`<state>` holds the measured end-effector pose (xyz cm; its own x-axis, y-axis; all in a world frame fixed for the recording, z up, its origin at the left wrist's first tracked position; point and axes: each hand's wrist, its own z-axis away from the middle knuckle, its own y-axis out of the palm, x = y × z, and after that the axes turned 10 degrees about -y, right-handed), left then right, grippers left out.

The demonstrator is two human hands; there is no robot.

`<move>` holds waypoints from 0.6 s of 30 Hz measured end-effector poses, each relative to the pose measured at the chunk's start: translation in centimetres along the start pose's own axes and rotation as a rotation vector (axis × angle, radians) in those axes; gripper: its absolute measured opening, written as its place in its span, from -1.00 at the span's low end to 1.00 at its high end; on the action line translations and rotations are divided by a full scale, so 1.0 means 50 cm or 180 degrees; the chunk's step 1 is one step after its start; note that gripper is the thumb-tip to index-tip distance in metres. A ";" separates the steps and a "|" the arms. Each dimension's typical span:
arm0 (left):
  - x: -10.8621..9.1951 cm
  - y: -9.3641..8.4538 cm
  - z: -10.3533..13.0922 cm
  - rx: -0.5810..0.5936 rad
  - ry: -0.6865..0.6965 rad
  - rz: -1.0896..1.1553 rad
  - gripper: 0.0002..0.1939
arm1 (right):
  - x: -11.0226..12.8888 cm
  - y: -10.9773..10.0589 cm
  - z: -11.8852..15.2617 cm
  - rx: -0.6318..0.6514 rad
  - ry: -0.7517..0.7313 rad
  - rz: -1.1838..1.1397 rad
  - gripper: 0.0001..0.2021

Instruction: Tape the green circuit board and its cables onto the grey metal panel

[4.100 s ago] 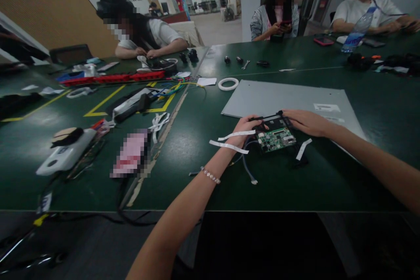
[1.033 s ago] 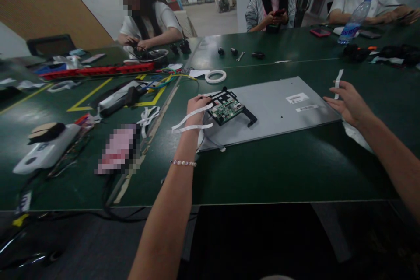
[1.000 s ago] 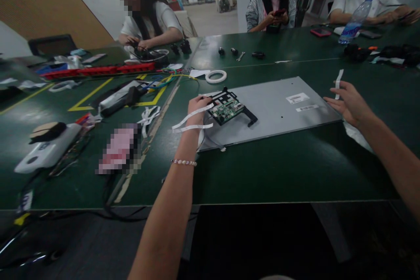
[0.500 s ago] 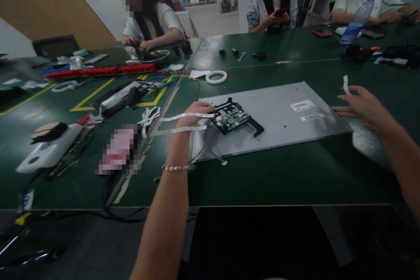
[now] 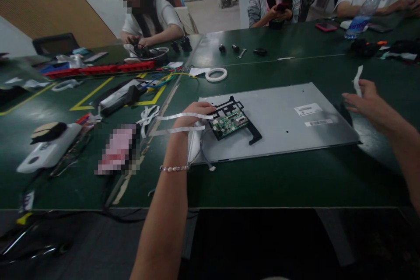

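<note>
A flat grey panel (image 5: 275, 100) with two labels lies on the green table. Over its left part is a black bracket (image 5: 254, 134) carrying a green circuit board (image 5: 231, 123). My left hand (image 5: 197, 113) is closed at the bracket's left edge, its fingertips partly hidden. Two white tape strips (image 5: 170, 130) trail leftward from the bracket, one across the back of that hand. A thin cable (image 5: 207, 162) hangs below the board. Past the panel's right end, my right hand (image 5: 369, 99) pinches a short white tape piece (image 5: 358, 81) upright.
Behind the panel lies a white tape roll (image 5: 215, 75), with a wrench (image 5: 242, 53) farther back. On the left are a pink item (image 5: 118, 146), a white device (image 5: 49, 148) and crumpled tape (image 5: 148, 116). Several people sit across the table; a bottle (image 5: 365, 13) stands at far right.
My right hand has moved away from the panel's right edge, still with the tape piece. The bracket and board have turned slightly under my left hand. The view has shifted a little.
</note>
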<state>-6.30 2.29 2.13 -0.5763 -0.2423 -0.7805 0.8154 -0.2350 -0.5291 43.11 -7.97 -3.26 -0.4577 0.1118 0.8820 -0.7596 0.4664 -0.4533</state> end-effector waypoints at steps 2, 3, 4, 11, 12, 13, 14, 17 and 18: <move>0.009 0.006 -0.014 -0.0109 0.0058 -0.0009 -0.86 | 0.007 0.023 0.003 0.0078 -0.0006 -0.0389 -0.28; 0.014 0.009 -0.020 -0.0140 0.0099 -0.0049 -0.86 | 0.013 0.032 0.007 0.0112 0.0020 -0.0570 -0.29; 0.017 0.011 -0.024 -0.0164 0.0139 -0.0090 -0.86 | 0.021 0.039 0.012 0.0128 0.0067 -0.0711 -0.31; 0.012 0.018 -0.026 -0.0037 0.0607 -0.0649 -0.87 | 0.073 0.020 0.040 0.0269 0.0424 -0.0536 -0.31; 0.010 0.017 -0.026 0.0037 0.0638 -0.0746 -0.86 | 0.077 0.013 0.043 0.0317 0.0446 -0.0449 -0.30; 0.009 0.016 -0.025 0.0114 0.0654 -0.0824 -0.86 | 0.080 0.008 0.045 0.0360 0.0469 -0.0364 -0.29; 0.007 0.014 -0.025 0.0192 0.0663 -0.0887 -0.85 | 0.083 0.003 0.047 0.0395 0.0489 -0.0276 -0.29; 0.004 0.006 -0.017 0.0309 0.0660 -0.1004 -0.84 | 0.084 -0.007 0.051 0.0503 0.0453 -0.0060 -0.38; 0.002 0.004 -0.013 0.0331 0.0650 -0.1037 -0.84 | 0.082 -0.010 0.051 0.0544 0.0434 -0.0004 -0.42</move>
<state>-6.16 2.84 1.72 -0.7725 0.0502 -0.6330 0.5757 -0.3651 -0.7316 40.43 -10.00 0.27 -0.3987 0.2343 0.8866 -0.8328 0.3124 -0.4571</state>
